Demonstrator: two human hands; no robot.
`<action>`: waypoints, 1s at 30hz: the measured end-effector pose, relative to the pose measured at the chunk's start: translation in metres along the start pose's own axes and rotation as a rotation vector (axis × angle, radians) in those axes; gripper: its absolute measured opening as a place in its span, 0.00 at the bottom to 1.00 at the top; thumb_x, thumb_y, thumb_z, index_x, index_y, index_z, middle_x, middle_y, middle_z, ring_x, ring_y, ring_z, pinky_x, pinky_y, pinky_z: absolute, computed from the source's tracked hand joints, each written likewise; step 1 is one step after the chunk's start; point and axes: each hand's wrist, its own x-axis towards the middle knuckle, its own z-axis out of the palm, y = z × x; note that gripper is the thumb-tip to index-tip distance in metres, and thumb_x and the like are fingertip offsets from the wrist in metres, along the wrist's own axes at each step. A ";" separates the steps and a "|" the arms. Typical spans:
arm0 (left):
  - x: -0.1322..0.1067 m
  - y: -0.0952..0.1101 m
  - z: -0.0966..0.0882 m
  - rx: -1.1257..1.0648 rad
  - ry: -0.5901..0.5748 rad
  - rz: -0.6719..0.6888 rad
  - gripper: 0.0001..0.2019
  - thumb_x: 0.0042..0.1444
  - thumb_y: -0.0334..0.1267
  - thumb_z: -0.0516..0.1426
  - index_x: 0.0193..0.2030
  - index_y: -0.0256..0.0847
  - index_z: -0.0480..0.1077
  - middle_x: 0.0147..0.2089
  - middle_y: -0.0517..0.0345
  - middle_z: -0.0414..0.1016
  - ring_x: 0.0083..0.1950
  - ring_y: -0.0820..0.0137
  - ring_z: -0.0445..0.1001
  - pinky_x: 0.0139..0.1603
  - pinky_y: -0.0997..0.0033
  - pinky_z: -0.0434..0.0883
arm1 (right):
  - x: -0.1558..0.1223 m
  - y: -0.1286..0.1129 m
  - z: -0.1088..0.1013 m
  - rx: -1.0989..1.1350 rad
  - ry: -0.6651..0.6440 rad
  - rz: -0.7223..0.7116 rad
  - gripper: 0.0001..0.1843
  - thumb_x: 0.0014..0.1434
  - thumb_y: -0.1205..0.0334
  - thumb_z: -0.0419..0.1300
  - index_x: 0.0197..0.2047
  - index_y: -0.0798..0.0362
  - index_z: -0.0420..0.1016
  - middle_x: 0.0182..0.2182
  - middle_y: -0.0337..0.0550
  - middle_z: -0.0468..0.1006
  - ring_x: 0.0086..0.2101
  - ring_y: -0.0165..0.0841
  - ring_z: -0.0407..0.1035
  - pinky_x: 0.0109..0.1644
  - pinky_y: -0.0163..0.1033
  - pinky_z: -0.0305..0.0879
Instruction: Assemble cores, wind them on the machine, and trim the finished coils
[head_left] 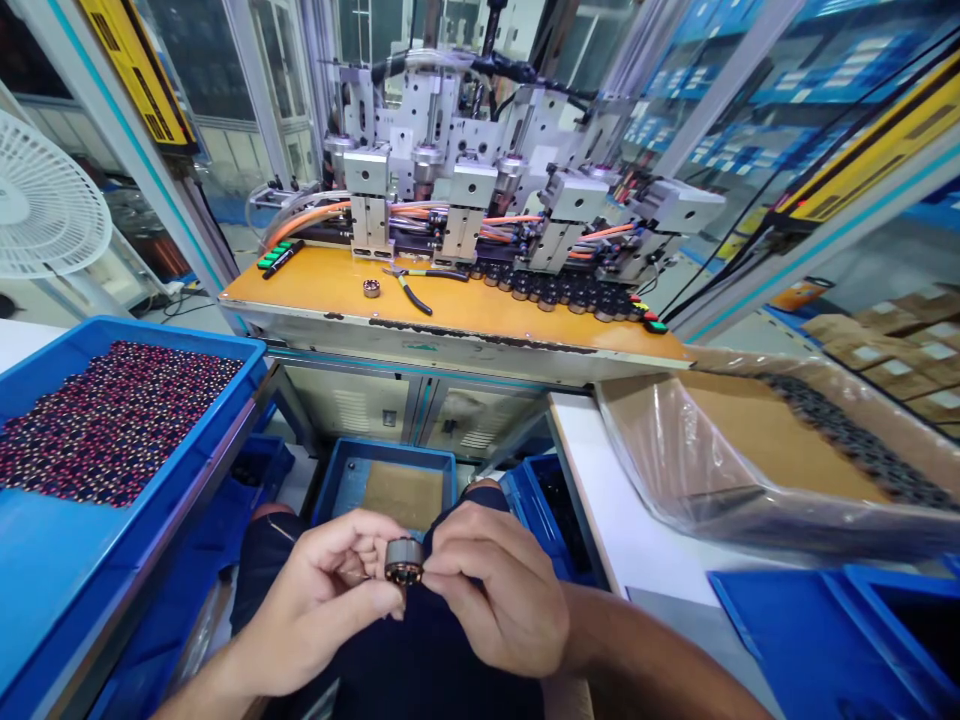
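Note:
Above my lap I hold a small motor stator [404, 562], a grey metal ring with copper windings and dark parts showing at its lower side. My left hand [322, 590] grips it from the left between thumb and fingers. From the right, my right hand [499, 590] pinches at its lower right edge with thumb and forefinger; a fine wire between those fingertips cannot be made out. On the orange machine table [315, 290] ahead stand a single stator [371, 288], a pair of cutting pliers [420, 285] with open handles, and a row of dark stators [555, 292].
On my left is a blue tray [255, 350] full of small stators. To the right stands a plastic-lined box [705, 500] with dark parts along one side. A press machine [465, 190] rises behind the table. A blue bin [386, 450] sits below, and a white fan [45, 200] stands left.

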 end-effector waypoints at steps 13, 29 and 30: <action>-0.003 -0.009 -0.001 0.039 0.028 0.221 0.14 0.57 0.28 0.64 0.46 0.52 0.79 0.49 0.58 0.77 0.40 0.72 0.81 0.43 0.74 0.78 | -0.007 -0.001 0.005 -0.076 0.071 0.110 0.06 0.63 0.74 0.57 0.36 0.56 0.74 0.28 0.43 0.77 0.28 0.29 0.72 0.33 0.33 0.70; 0.011 -0.021 -0.001 -0.280 -0.196 -0.087 0.19 0.54 0.51 0.65 0.39 0.34 0.77 0.29 0.55 0.79 0.26 0.75 0.76 0.29 0.78 0.72 | 0.005 -0.006 -0.015 -0.158 -0.172 -0.035 0.09 0.64 0.70 0.58 0.32 0.50 0.74 0.24 0.37 0.79 0.24 0.29 0.75 0.26 0.30 0.73; 0.011 -0.023 -0.002 -0.276 -0.189 -0.088 0.20 0.52 0.51 0.66 0.38 0.33 0.76 0.26 0.58 0.77 0.22 0.76 0.74 0.25 0.78 0.71 | 0.006 -0.003 -0.016 -0.168 -0.221 -0.063 0.09 0.64 0.69 0.58 0.33 0.50 0.75 0.25 0.37 0.80 0.24 0.29 0.76 0.26 0.29 0.73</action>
